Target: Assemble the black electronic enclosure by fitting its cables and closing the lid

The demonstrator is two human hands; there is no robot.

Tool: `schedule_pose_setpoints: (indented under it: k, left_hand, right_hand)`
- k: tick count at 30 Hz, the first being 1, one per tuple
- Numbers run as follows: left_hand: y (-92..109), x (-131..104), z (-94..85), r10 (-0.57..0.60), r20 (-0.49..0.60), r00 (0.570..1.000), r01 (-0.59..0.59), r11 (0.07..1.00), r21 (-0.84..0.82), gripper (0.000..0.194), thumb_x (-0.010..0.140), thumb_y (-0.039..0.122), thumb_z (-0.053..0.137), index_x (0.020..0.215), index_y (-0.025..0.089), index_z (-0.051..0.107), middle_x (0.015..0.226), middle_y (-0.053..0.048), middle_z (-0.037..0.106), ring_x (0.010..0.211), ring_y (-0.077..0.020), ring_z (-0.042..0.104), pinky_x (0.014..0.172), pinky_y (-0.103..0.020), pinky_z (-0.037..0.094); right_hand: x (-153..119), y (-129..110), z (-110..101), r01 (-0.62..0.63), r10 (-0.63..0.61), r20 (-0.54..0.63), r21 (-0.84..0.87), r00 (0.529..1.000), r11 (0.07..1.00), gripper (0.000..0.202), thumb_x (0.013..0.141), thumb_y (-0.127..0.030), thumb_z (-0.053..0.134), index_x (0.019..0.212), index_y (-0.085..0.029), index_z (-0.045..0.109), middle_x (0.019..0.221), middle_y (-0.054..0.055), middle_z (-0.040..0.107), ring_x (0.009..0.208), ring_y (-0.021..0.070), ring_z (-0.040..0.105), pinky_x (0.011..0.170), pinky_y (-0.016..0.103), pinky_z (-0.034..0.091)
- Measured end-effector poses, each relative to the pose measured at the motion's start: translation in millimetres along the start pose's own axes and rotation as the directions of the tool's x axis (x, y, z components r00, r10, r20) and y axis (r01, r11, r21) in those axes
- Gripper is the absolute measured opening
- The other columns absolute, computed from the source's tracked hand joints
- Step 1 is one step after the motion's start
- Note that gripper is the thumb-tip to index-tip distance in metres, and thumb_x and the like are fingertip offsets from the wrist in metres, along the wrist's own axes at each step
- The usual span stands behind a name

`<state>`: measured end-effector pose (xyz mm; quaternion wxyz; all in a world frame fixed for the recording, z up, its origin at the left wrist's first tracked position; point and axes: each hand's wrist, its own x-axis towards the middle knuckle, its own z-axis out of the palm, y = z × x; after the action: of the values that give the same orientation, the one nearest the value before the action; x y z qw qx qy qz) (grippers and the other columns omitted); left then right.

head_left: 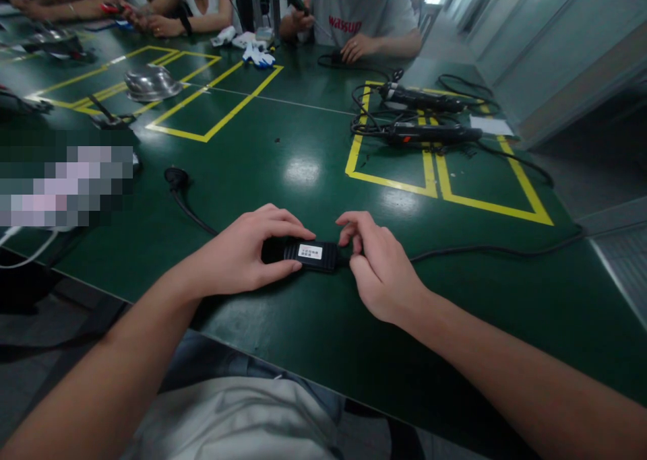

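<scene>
A black power adapter with a white printed label lies near the front edge of the green table. My left hand grips its left end, thumb at the near side and fingers at the far side. On the right, my right hand is curled around the black cord where it leaves the adapter; the cord partly disappears beneath the hand. Another length of cord runs from behind my left hand to a black plug, lying on the table to the upper left.
Two black corded electric screwdrivers lie inside yellow tape outlines at the right. A metal bowl and blue-white gloves are farther back. A blurred-out object with white cables sits at left. Several people work across the table.
</scene>
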<state>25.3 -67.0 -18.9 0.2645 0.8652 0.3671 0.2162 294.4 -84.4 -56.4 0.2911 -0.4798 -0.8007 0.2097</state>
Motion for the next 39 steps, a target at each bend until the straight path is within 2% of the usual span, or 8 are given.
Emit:
schedule_pose_setpoints:
  k: [5,7,9,15,19,28,39]
  left_hand:
    - [-3,1,2.4,0.006,0.017,1.0,-0.006,1.0,-0.001,0.035,0.097,0.033,0.077,0.131,0.025,0.081,0.126,-0.008,0.081,0.117,-0.0266,0.074,0.107,-0.042,0.058]
    - [-3,1,2.6,0.004,0.016,1.0,-0.004,1.0,-0.014,0.034,0.098,0.033,0.077,0.13,0.025,0.081,0.123,-0.008,0.081,0.114,-0.0258,0.075,0.105,-0.041,0.058]
    - [-4,1,2.7,-0.003,0.019,1.0,0.004,1.0,-0.026,0.033,0.099,0.034,0.077,0.13,0.025,0.081,0.121,-0.008,0.08,0.112,-0.0252,0.075,0.103,-0.04,0.058]
    - [-7,1,2.7,-0.014,0.04,0.999,0.015,0.999,-0.03,0.035,0.1,0.038,0.078,0.133,0.025,0.081,0.12,-0.007,0.079,0.112,-0.0248,0.074,0.101,-0.038,0.057]
    - [-7,0,2.8,-0.007,0.047,0.999,0.009,0.999,-0.034,0.034,0.101,0.037,0.077,0.133,0.025,0.081,0.12,-0.007,0.078,0.112,-0.0242,0.073,0.101,-0.037,0.057]
    - [-6,0,5.3,0.001,0.03,1.0,0.0,1.0,-0.025,0.035,0.101,0.035,0.078,0.134,0.025,0.081,0.118,-0.007,0.078,0.108,-0.0235,0.073,0.098,-0.037,0.058]
    - [-6,1,6.8,-0.014,0.018,1.0,0.014,1.0,-0.016,0.034,0.098,0.033,0.081,0.132,0.025,0.081,0.116,-0.007,0.078,0.107,-0.0237,0.074,0.098,-0.038,0.058]
  right_hand:
    - [1,-6,-2,0.111,-0.111,0.015,0.002,0.994,0.994,0.027,0.089,-0.019,0.051,0.112,-0.022,0.065,0.099,0.008,0.074,0.09,0.0286,0.065,0.084,0.046,0.046]
    - [0,-8,-1,0.176,-0.176,0.003,-0.038,0.984,0.984,0.018,0.095,-0.026,0.058,0.109,-0.021,0.067,0.102,0.01,0.075,0.094,0.03,0.066,0.085,0.046,0.045]
    - [-1,-9,0,0.207,-0.208,-0.005,-0.072,0.978,0.976,0.017,0.097,-0.032,0.066,0.11,-0.021,0.068,0.107,0.011,0.078,0.099,0.0313,0.067,0.086,0.047,0.045]
    - [2,-7,-2,0.13,-0.127,0.065,-0.051,0.99,0.99,0.021,0.095,-0.028,0.081,0.112,-0.023,0.07,0.114,0.01,0.081,0.106,0.0309,0.071,0.089,0.045,0.047]
    - [3,-9,-5,0.126,-0.121,0.077,-0.06,0.99,0.99,0.022,0.093,-0.026,0.084,0.111,-0.023,0.072,0.115,0.01,0.082,0.109,0.0317,0.072,0.089,0.045,0.049]
    - [3,-13,-9,0.12,-0.107,0.122,-0.103,0.987,0.987,0.021,0.095,-0.026,0.084,0.113,-0.023,0.073,0.116,0.01,0.083,0.108,0.0316,0.074,0.091,0.046,0.05]
    - [1,-11,-4,0.123,-0.116,0.081,-0.089,0.99,0.988,0.019,0.096,-0.025,0.083,0.11,-0.022,0.071,0.113,0.009,0.082,0.104,0.0299,0.073,0.093,0.046,0.048]
